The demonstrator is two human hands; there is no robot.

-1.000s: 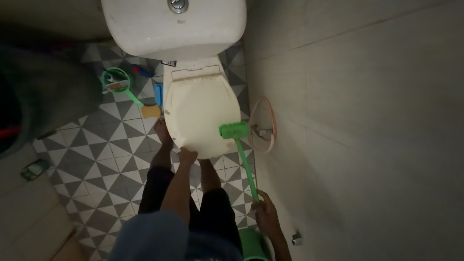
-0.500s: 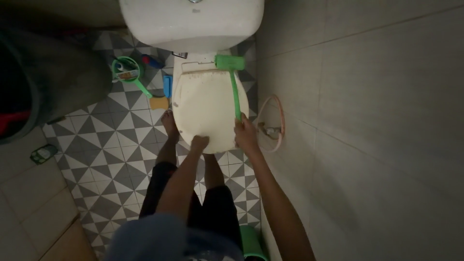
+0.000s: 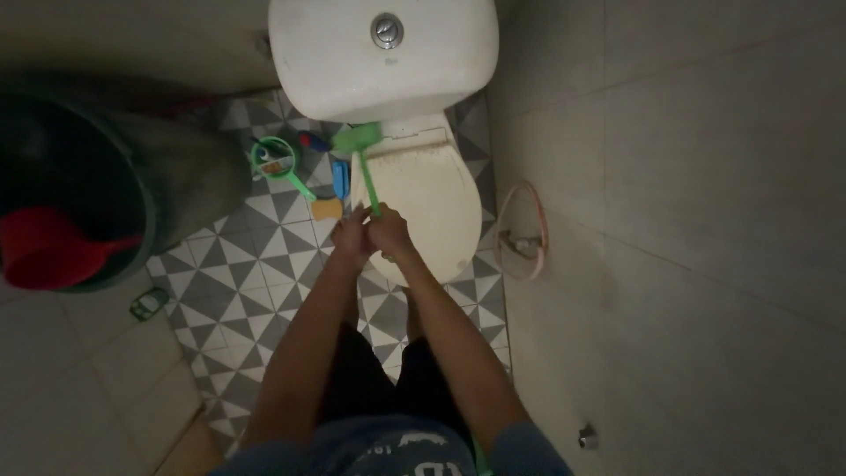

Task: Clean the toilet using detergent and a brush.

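Note:
A cream toilet (image 3: 427,189) with its lid down stands below a white cistern (image 3: 383,62). A green long-handled brush (image 3: 366,172) lies with its head at the back left of the lid, near the hinge. My right hand (image 3: 390,234) grips the brush handle over the lid's front left edge. My left hand (image 3: 350,238) is pressed against the right one at the handle's end; it seems to hold the handle too.
A dark bucket (image 3: 115,189) with a red scoop (image 3: 44,247) inside stands at the left. A green ladle (image 3: 280,166), a blue bottle, a blue item and a yellow sponge (image 3: 326,209) lie left of the toilet. A pink hose (image 3: 522,231) loops on the right wall.
The brush head has swept from the lid's right side to its back left. My right hand moved left across the lid, and my left hand came up to join it on the handle.

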